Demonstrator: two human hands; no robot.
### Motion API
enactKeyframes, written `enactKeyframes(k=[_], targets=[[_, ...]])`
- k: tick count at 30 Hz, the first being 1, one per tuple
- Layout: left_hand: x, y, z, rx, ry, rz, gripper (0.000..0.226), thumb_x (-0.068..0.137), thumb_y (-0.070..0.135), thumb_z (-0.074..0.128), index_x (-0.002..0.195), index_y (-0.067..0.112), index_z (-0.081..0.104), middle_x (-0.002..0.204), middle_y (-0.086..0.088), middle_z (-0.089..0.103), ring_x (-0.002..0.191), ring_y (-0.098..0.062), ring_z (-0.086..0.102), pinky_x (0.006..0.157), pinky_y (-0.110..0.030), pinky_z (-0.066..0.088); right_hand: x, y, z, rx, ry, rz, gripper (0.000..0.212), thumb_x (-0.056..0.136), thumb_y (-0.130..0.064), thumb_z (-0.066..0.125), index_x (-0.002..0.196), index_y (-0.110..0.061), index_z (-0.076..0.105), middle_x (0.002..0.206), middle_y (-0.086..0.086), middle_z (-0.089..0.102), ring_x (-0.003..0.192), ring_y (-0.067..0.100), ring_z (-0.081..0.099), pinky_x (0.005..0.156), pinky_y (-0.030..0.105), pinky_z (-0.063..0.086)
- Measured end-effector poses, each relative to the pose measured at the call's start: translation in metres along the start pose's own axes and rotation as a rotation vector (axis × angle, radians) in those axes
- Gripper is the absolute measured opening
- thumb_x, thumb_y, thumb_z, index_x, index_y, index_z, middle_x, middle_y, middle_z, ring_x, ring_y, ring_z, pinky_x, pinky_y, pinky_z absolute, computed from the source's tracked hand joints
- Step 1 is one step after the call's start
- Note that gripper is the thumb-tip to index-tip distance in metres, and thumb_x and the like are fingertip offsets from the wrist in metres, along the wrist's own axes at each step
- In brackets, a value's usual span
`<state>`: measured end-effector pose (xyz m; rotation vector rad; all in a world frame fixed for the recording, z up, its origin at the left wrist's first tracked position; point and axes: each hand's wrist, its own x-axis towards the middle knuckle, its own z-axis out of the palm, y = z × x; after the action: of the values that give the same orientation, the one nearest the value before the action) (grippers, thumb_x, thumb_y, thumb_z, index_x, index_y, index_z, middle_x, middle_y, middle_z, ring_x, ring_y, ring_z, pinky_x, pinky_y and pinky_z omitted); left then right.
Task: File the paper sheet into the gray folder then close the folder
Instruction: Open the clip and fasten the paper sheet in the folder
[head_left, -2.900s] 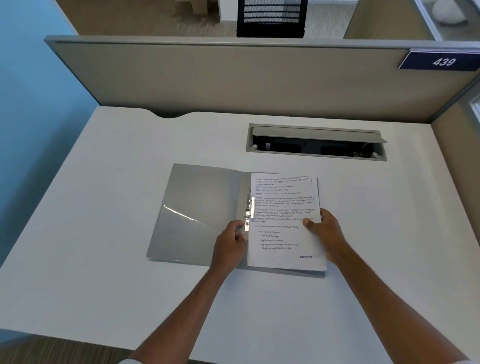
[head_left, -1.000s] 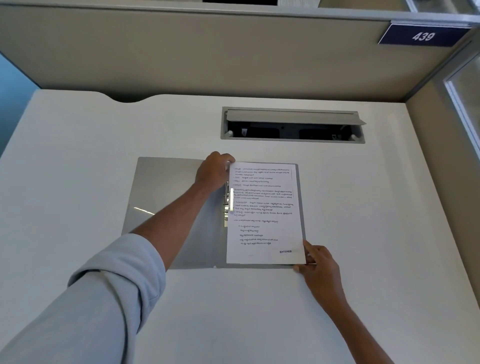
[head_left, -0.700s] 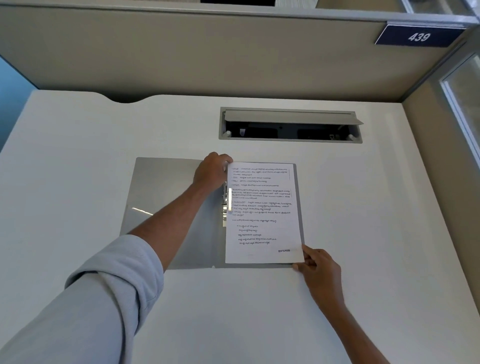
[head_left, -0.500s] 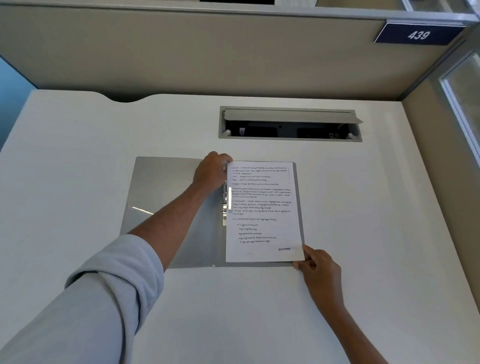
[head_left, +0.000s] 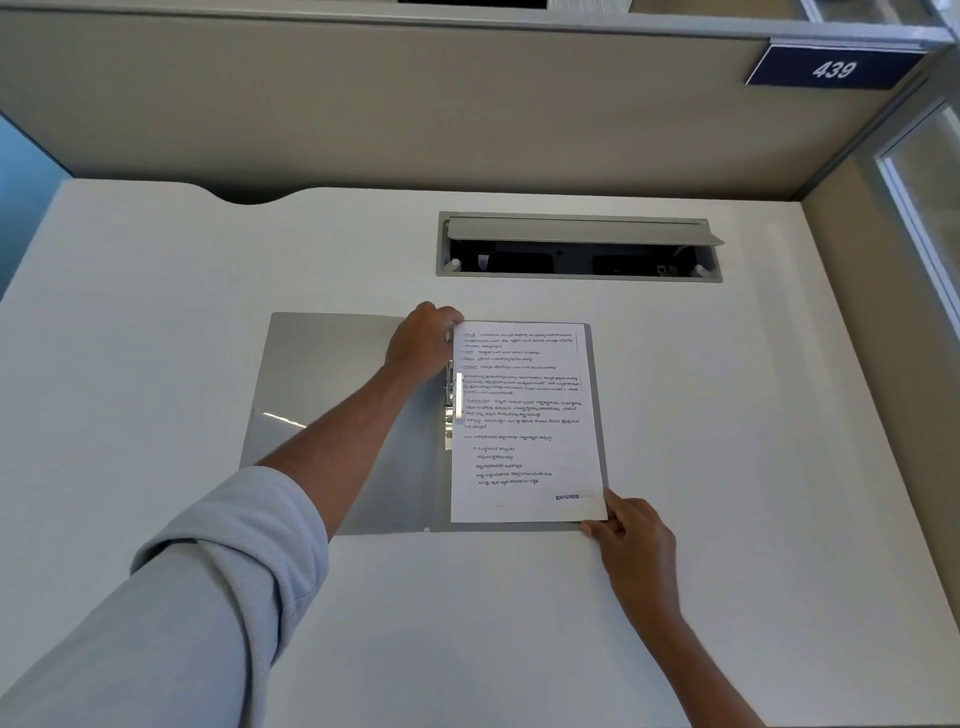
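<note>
Paper sheet (head_left: 524, 421) lies lengthwise front-to-back on open gray folder (head_left: 332, 395), header far.

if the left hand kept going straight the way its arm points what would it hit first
Past the folder's far edge the left hand would likely cross bare desk, then meet the open cable tray. Depth is hard to judge, so it could pass left of it.

The gray folder (head_left: 332, 405) lies open and flat at the middle of the frame, a metal clip (head_left: 451, 402) along its spine. The printed white sheet (head_left: 524, 421) lies face up on its right half, edges nearly square with it.
</note>
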<state>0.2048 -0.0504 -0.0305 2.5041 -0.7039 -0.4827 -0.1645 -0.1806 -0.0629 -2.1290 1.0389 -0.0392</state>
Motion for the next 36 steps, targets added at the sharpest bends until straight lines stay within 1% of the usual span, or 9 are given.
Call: enactKeyframes(k=[4, 15, 18, 21, 25, 27, 30, 34, 36], targets=[[0.000, -0.001, 0.000, -0.004, -0.008, -0.009, 0.037, 0.096, 0.010, 0.073, 0.133, 0.014, 0.072, 0.116, -0.017, 0.065, 0.105, -0.035, 0.069, 0.091, -0.049, 0.061, 0.000, 0.000, 0.001, -0.009, 0.016, -0.007, 0.040, 0.089, -0.004, 0.085, 0.126, -0.016, 0.079, 0.088, -0.014, 0.062, 0.091, -0.005, 0.062, 0.072, 0.002, 0.043], [-0.001, -0.001, -0.001, -0.002, -0.008, -0.003, 0.036, 0.097, 0.008, 0.070, 0.133, 0.013, 0.072, 0.116, -0.018, 0.065, 0.105, -0.035, 0.069, 0.090, -0.048, 0.060, 0.000, -0.002, 0.000, -0.023, 0.004, 0.013, 0.040, 0.089, -0.007, 0.085, 0.127, -0.016, 0.079, 0.089, -0.013, 0.060, 0.091, -0.009, 0.061, 0.074, 0.002, 0.043], [-0.001, -0.001, -0.001, -0.015, -0.016, -0.009, 0.037, 0.097, 0.008, 0.070, 0.133, 0.013, 0.072, 0.117, -0.018, 0.065, 0.106, -0.035, 0.069, 0.091, -0.048, 0.060, -0.001, -0.005, -0.003, -0.062, 0.000, 0.044, 0.038, 0.089, -0.015, 0.087, 0.125, -0.021, 0.078, 0.092, -0.014, 0.056, 0.087, -0.001, 0.062, 0.066, 0.010, 0.043], [-0.004, -0.001, -0.002, -0.037, -0.019, -0.005, 0.046, 0.099, 0.009, 0.067, 0.145, 0.015, 0.065, 0.121, -0.019, 0.065, 0.110, -0.035, 0.067, 0.094, -0.046, 0.058, -0.001, -0.006, -0.006, -0.098, -0.029, 0.058, 0.050, 0.085, -0.024, 0.090, 0.130, -0.029, 0.072, 0.100, -0.015, 0.054, 0.085, 0.004, 0.062, 0.072, 0.028, 0.049], [-0.010, -0.003, -0.005, -0.095, -0.002, -0.061, 0.059, 0.100, 0.003, 0.055, 0.157, 0.015, 0.052, 0.126, -0.017, 0.066, 0.119, -0.033, 0.063, 0.103, -0.050, 0.056, 0.002, -0.006, -0.012, -0.065, -0.076, 0.104, 0.074, 0.080, -0.028, 0.094, 0.146, -0.026, 0.061, 0.120, -0.008, 0.057, 0.097, 0.018, 0.065, 0.086, 0.038, 0.057], [-0.015, -0.006, -0.005, -0.132, 0.031, -0.099, 0.053, 0.100, -0.001, 0.050, 0.151, 0.013, 0.059, 0.126, -0.015, 0.069, 0.121, -0.032, 0.064, 0.104, -0.048, 0.056, 0.005, -0.005, -0.016, -0.052, -0.066, 0.114, 0.078, 0.080, -0.029, 0.096, 0.148, -0.022, 0.060, 0.122, -0.005, 0.057, 0.094, 0.019, 0.065, 0.088, 0.039, 0.058], [-0.027, -0.012, -0.002, -0.233, 0.055, -0.166, 0.035, 0.103, 0.005, 0.052, 0.131, 0.009, 0.073, 0.128, -0.011, 0.076, 0.121, -0.028, 0.069, 0.101, -0.037, 0.055, 0.010, -0.011, -0.021, -0.022, -0.025, 0.085, 0.073, 0.080, -0.032, 0.096, 0.144, -0.021, 0.064, 0.119, -0.005, 0.058, 0.088, 0.015, 0.065, 0.085, 0.034, 0.054], [-0.040, -0.019, 0.004, -0.397, 0.023, -0.247, 0.027, 0.104, 0.014, 0.055, 0.109, 0.008, 0.080, 0.111, -0.008, 0.081, 0.102, -0.027, 0.076, 0.096, -0.042, 0.063, 0.021, -0.034, -0.019, 0.005, -0.003, 0.023, 0.061, 0.081, -0.035, 0.095, 0.135, -0.018, 0.071, 0.119, -0.001, 0.063, 0.088, 0.016, 0.065, 0.086, 0.032, 0.055], [-0.046, -0.020, 0.007, -0.451, 0.025, -0.256, 0.023, 0.101, 0.012, 0.058, 0.100, 0.012, 0.081, 0.100, 0.000, 0.080, 0.088, -0.019, 0.075, 0.090, -0.039, 0.064, 0.027, -0.049, -0.013, 0.030, -0.002, -0.019, 0.056, 0.082, -0.032, 0.094, 0.133, -0.019, 0.073, 0.118, -0.001, 0.064, 0.087, 0.005, 0.064, 0.082, 0.020, 0.050]])
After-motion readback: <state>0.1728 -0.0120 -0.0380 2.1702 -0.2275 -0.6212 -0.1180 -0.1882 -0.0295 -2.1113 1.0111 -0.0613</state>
